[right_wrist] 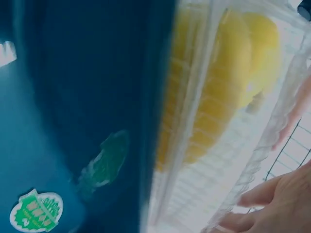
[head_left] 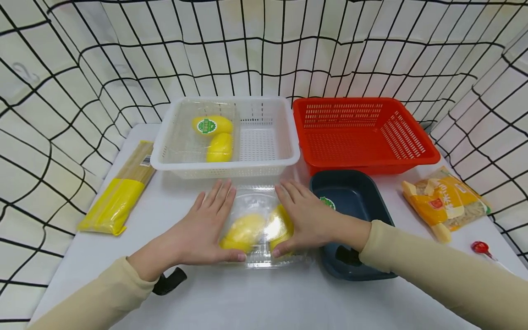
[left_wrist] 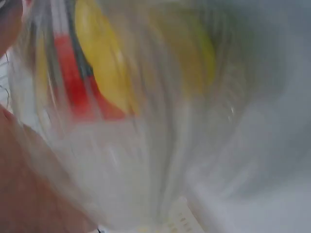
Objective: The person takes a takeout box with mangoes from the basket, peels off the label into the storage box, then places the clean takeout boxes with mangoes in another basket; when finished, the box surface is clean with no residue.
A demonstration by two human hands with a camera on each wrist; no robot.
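Observation:
A clear plastic clamshell box [head_left: 255, 265] holding two yellow mangoes [head_left: 246, 228] lies on the table in front of me. My left hand [head_left: 202, 229] presses on its left side, fingers straight and spread, thumb along the near edge. On the right side of the box rests my right hand [head_left: 309, 217], its fingers extended too. In the right wrist view the box [right_wrist: 218, 184] stands beside the dark blue basin [right_wrist: 87, 73], with fingers at its far edge. The left wrist view is blurred, showing only clear plastic [left_wrist: 121, 165] and yellow fruit [left_wrist: 104, 53] up close.
Behind the box, a white basket [head_left: 224, 170] holds another clear box with two mangoes. A red basket [head_left: 367, 165] adjoins it. A green sticker [right_wrist: 36, 211] lies in the basin. Yellow-wrapped noodles [head_left: 117, 195] lie left; an orange bag [head_left: 447, 201] and red lollipop [head_left: 480, 247] lie right.

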